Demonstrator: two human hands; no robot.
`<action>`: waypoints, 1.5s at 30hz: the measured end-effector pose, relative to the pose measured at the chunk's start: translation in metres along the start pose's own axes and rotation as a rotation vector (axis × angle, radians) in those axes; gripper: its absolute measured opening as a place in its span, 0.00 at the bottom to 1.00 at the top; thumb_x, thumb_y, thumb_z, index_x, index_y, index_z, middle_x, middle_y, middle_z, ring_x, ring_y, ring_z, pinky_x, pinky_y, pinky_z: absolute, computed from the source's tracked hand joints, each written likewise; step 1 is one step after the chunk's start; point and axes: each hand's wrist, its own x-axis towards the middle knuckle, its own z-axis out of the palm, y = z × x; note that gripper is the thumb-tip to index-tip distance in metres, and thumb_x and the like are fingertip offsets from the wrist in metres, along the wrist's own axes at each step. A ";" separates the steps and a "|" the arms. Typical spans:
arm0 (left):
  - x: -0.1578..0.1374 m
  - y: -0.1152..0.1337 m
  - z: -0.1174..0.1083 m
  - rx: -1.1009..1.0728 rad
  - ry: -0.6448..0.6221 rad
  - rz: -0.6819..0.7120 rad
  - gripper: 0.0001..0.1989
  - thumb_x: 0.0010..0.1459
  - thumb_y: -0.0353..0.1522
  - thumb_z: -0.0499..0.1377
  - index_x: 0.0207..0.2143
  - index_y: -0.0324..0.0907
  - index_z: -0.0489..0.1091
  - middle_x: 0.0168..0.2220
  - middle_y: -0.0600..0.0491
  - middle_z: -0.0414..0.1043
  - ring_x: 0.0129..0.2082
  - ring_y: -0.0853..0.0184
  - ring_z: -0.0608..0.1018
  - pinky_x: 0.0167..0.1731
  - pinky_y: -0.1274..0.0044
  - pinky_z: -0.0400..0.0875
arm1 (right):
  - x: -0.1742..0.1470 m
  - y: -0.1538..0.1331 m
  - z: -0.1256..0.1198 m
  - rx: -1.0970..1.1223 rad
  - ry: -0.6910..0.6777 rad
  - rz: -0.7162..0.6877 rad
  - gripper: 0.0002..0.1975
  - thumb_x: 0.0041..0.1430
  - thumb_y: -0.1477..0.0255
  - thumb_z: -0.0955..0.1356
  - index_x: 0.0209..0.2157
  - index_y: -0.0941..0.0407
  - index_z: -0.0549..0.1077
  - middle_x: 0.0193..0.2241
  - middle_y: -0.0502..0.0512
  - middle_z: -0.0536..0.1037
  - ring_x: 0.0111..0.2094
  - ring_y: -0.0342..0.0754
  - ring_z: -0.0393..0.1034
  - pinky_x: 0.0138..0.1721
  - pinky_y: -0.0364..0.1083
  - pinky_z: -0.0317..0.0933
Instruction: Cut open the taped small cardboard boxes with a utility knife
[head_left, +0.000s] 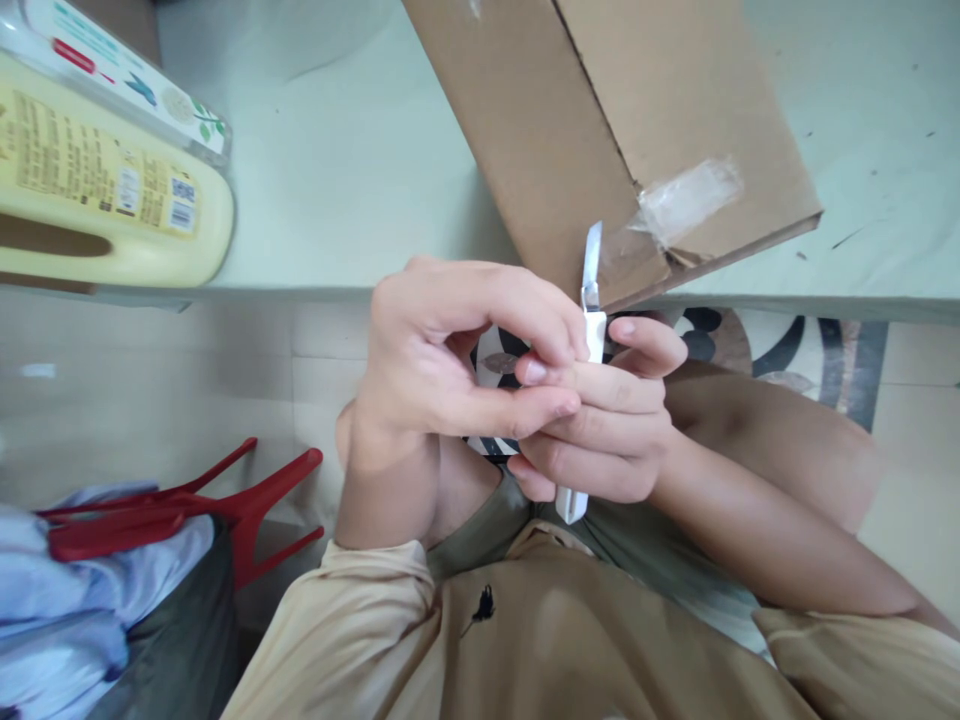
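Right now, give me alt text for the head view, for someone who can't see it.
A person's hands hold a white utility knife, its blade exposed, near a taped cardboard box on a pale green table. A yellow bottle is at upper left.

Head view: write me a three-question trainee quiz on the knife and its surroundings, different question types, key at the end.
1. True or false: the knife has its blade fully hidden inside the white handle.
2. Which bears clear tape? (a) the yellow bottle (b) the cardboard box (c) the tan shirt
3. Which of the person's hands has several fingers wrapped across the handle?

Key:
1. False; the blade sticks out.
2. b
3. The right hand.
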 end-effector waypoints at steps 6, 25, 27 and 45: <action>0.004 0.003 0.001 -0.044 0.064 0.043 0.10 0.56 0.36 0.70 0.33 0.49 0.71 0.29 0.61 0.77 0.29 0.73 0.82 0.28 0.81 0.79 | 0.001 0.000 -0.002 -0.014 -0.022 0.005 0.13 0.64 0.69 0.63 0.25 0.49 0.69 0.26 0.40 0.78 0.50 0.39 0.76 0.64 0.48 0.58; 0.005 0.001 0.001 -0.111 0.045 0.070 0.10 0.53 0.31 0.72 0.33 0.45 0.72 0.31 0.59 0.79 0.30 0.72 0.83 0.30 0.80 0.81 | 0.000 0.000 -0.001 0.046 -0.009 0.005 0.16 0.66 0.69 0.63 0.23 0.50 0.70 0.29 0.42 0.79 0.50 0.40 0.76 0.69 0.48 0.53; 0.003 0.001 0.001 -0.106 0.049 0.058 0.09 0.55 0.30 0.70 0.33 0.45 0.72 0.31 0.59 0.79 0.30 0.72 0.83 0.30 0.79 0.81 | 0.000 0.000 -0.003 0.046 -0.027 0.011 0.15 0.65 0.70 0.63 0.24 0.50 0.71 0.29 0.42 0.79 0.50 0.41 0.76 0.69 0.49 0.52; -0.004 -0.006 -0.018 0.329 -0.044 -0.050 0.20 0.67 0.52 0.51 0.47 0.49 0.72 0.48 0.46 0.78 0.54 0.57 0.80 0.54 0.63 0.77 | 0.005 -0.005 -0.004 0.046 0.015 0.104 0.17 0.67 0.68 0.61 0.22 0.52 0.65 0.31 0.38 0.81 0.52 0.40 0.76 0.65 0.49 0.56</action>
